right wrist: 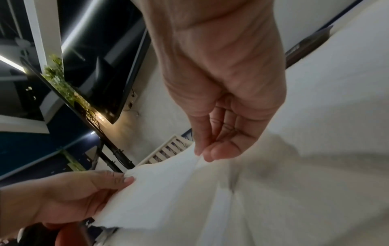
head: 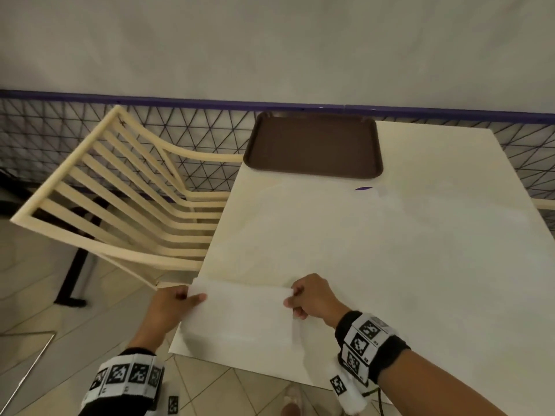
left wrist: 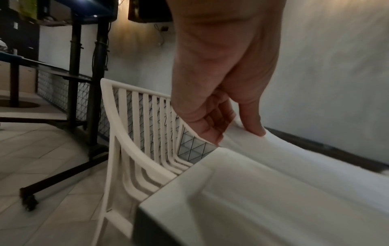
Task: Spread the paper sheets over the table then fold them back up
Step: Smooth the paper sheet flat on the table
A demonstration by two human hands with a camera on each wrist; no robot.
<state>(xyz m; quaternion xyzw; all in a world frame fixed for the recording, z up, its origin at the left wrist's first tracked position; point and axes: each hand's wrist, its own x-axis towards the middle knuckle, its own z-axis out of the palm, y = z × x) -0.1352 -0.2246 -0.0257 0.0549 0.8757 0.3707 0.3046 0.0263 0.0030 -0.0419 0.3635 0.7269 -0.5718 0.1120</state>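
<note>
Paper sheet (head: 240, 313) sits at the near edge of the surface (head: 390, 250), held up by both corners. Going left to right: left hand (head: 171, 310) pinches the left corner with thumb on top, right hand (head: 312, 298) pinches the right one. Brown tray (head: 313, 145) sits at the far end. Risk, I'd say: it's thin stuff, so uneven pulling could tear it or skew the crease.

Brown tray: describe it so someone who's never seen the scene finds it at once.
Start at the white table beside the slatted chair. The brown tray lies flat at its far left corner, along the mesh railing. It is the only dark thing on the tabletop; the paper sheet held near the front edge is white.
</note>
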